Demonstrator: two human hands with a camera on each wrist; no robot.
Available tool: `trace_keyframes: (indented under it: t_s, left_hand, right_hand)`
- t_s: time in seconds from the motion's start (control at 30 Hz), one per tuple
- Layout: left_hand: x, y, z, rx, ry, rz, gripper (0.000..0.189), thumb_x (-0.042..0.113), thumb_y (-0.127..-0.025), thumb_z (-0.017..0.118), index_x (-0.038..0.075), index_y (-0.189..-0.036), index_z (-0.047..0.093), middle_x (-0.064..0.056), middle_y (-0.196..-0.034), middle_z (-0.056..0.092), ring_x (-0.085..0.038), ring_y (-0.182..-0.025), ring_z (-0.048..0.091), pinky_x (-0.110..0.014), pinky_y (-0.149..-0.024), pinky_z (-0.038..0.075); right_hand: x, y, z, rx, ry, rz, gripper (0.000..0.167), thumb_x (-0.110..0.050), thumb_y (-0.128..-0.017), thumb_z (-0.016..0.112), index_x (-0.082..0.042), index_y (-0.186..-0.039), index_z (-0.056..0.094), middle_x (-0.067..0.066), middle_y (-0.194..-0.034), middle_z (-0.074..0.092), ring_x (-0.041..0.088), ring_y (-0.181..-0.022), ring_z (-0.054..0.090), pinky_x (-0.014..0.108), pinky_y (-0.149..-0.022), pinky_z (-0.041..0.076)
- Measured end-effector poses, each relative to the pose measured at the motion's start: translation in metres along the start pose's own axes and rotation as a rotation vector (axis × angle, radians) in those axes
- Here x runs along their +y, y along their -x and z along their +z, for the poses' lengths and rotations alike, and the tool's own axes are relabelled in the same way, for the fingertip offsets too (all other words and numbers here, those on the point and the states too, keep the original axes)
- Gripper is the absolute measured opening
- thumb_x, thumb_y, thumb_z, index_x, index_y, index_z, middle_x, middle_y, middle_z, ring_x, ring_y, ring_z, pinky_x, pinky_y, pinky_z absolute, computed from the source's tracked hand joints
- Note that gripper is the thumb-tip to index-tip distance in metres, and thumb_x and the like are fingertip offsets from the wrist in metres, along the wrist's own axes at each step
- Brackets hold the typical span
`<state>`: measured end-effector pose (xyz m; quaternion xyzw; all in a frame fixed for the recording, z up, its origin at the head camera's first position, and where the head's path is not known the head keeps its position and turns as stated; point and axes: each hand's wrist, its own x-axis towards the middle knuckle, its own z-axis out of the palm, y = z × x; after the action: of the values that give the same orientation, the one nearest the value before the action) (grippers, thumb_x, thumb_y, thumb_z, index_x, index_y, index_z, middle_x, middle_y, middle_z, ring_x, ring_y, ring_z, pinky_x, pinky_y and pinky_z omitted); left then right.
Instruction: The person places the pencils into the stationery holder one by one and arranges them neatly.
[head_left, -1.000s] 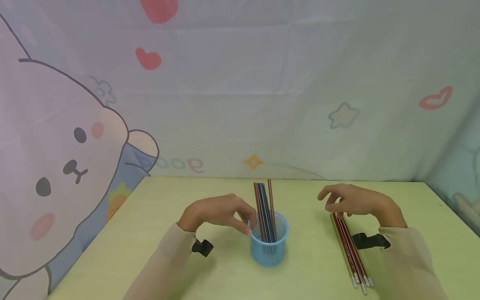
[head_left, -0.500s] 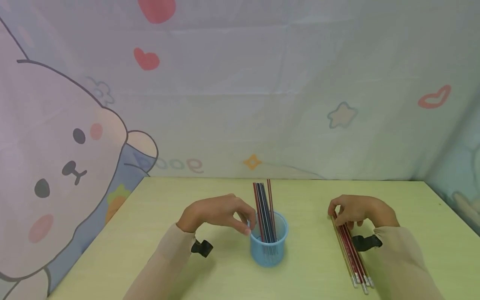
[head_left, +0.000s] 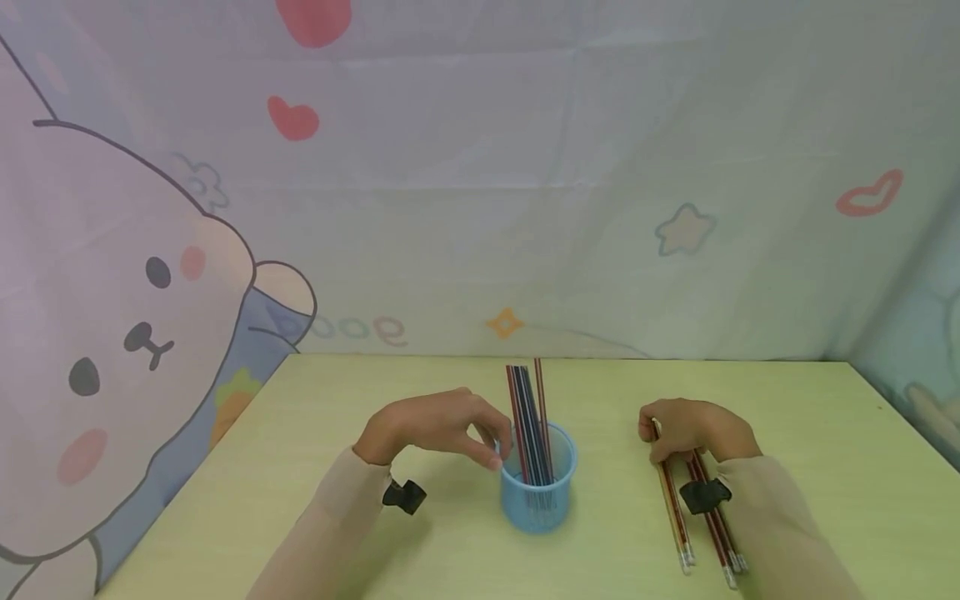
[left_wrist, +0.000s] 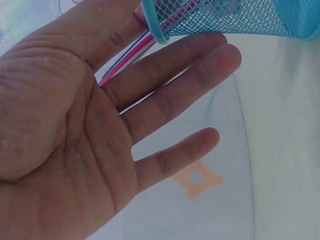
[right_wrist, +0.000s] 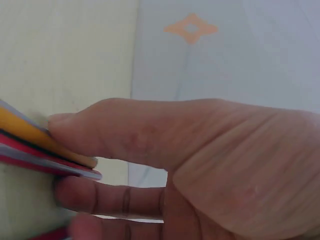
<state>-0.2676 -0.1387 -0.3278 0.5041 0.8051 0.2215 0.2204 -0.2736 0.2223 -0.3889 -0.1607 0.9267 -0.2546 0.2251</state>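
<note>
A light-blue mesh pencil cup [head_left: 536, 507] stands upright on the table, holding several dark and red pencils [head_left: 532, 429] that lean left. My left hand [head_left: 446, 423] holds the cup's left rim between thumb and index finger; its other fingers extend loosely alongside in the left wrist view. Right of the cup, my right hand [head_left: 697, 425] pinches the far ends of a yellow pencil [right_wrist: 25, 127] and a red striped pencil [right_wrist: 30, 152]. Their white eraser ends point toward me, low at the table. Several dark-red pencils [head_left: 717, 533] lie beside them, partly hidden under the right wrist.
The pale yellow table [head_left: 600, 558] reaches back to a printed cloth backdrop [head_left: 465, 208] with a bear, hearts and stars. A black strap [head_left: 705, 496] sits on the right wrist and another strap [head_left: 405, 497] on the left.
My right hand has come down onto the pencil bundle, taken hold of two pencils and drawn them left, apart from the others. My left hand and the cup stay in place.
</note>
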Motion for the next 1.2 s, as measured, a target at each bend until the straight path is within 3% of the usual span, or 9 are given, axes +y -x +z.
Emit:
trace_keyframes:
  t_s: [0.17,0.47,0.67,0.77,0.93,1.1,1.2]
  left_hand:
    - [-0.001,0.0,0.0,-0.001,0.001,0.015,0.008,0.022,-0.094,0.071,0.015,-0.097,0.071,0.012,-0.096,0.069,-0.003,-0.097,0.067,-0.023,-0.088,0.054]
    - [0.001,0.0,0.0,-0.008,0.013,0.015,0.008,0.023,-0.095,0.071,0.015,-0.096,0.07,0.011,-0.095,0.068,-0.003,-0.097,0.067,-0.024,-0.089,0.054]
    - [0.001,0.001,0.0,-0.005,0.008,0.016,0.007,0.02,-0.094,0.071,0.013,-0.097,0.071,0.012,-0.094,0.068,-0.003,-0.096,0.067,-0.025,-0.089,0.054]
    - [0.0,0.0,-0.001,-0.008,0.004,0.02,0.008,0.021,-0.094,0.071,0.014,-0.097,0.071,0.014,-0.094,0.067,-0.003,-0.096,0.067,-0.024,-0.089,0.054]
    - [-0.001,0.001,0.0,-0.008,0.023,0.005,0.008,0.022,-0.094,0.071,0.014,-0.097,0.071,0.011,-0.095,0.069,-0.003,-0.096,0.067,-0.023,-0.088,0.054]
    - [0.0,0.001,0.0,-0.004,0.023,-0.005,0.007,0.022,-0.094,0.071,0.015,-0.096,0.071,0.01,-0.096,0.07,-0.004,-0.096,0.067,-0.023,-0.088,0.054]
    - [0.0,0.001,0.0,-0.006,0.019,0.001,0.007,0.021,-0.094,0.071,0.014,-0.096,0.071,0.013,-0.094,0.068,-0.004,-0.096,0.067,-0.023,-0.088,0.054]
  right_hand:
    - [-0.003,-0.003,0.003,0.054,0.084,-0.037,0.022,-0.002,-0.082,0.073,-0.009,-0.094,0.056,0.004,-0.084,0.05,0.017,-0.063,0.04,0.03,-0.058,0.035]
    - [-0.025,-0.002,0.015,0.225,0.293,-0.001,0.021,0.005,-0.076,0.069,-0.01,-0.082,0.055,0.003,-0.074,0.053,0.02,-0.059,0.05,0.032,-0.053,0.039]
    - [-0.034,-0.008,0.022,0.217,0.313,-0.026,0.017,0.002,-0.084,0.067,-0.012,-0.084,0.057,0.001,-0.075,0.054,0.018,-0.06,0.051,0.032,-0.054,0.04]
    - [-0.036,-0.012,0.02,0.184,0.276,-0.081,0.015,-0.005,-0.085,0.072,-0.013,-0.09,0.06,0.0,-0.079,0.054,0.017,-0.066,0.049,0.031,-0.057,0.039]
    - [-0.041,-0.018,0.015,0.172,0.146,-0.219,0.017,-0.007,-0.085,0.07,-0.014,-0.097,0.06,-0.002,-0.069,0.056,0.011,-0.057,0.044,0.028,-0.053,0.035]
    - [-0.046,-0.017,0.004,0.237,-0.007,-0.436,0.019,-0.001,-0.086,0.06,-0.014,-0.1,0.056,-0.002,-0.072,0.061,0.01,-0.058,0.048,0.027,-0.057,0.039]
    - [-0.053,-0.011,-0.001,0.316,-0.068,-0.493,0.022,0.0,-0.087,0.058,-0.016,-0.101,0.055,-0.002,-0.075,0.06,0.013,-0.062,0.051,0.028,-0.057,0.042]
